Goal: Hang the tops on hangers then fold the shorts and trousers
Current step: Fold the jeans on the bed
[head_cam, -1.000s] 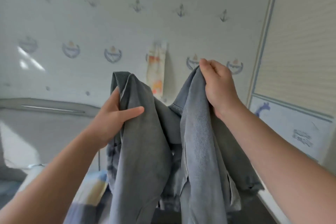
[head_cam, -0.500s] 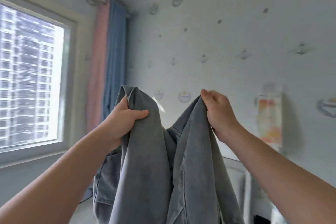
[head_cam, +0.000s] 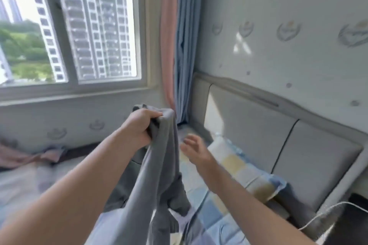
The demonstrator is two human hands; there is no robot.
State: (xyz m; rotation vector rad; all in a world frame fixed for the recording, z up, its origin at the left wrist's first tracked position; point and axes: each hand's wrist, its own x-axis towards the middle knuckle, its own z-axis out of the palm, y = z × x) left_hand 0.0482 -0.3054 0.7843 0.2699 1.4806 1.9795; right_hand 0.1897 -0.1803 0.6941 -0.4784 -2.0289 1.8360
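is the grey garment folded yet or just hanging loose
Not folded. The grey garment hangs bunched from the left hand, which grips its top end; the right hand is beside it, fingers spread, holding nothing.

— Where does the light come from?
— Daylight pours through the large white-framed window [head_cam: 79, 26] at far left, and the sky there is blown out. Sun patches fall on the pale patterned wallpaper [head_cam: 278, 55] and the grey padded headboard [head_cam: 249, 125].
— Is it sharp?
— It's soft throughout. The right hand [head_cam: 196, 148] smears with motion blur, the grey denim garment [head_cam: 159, 165] is shaded, and the edges bow.
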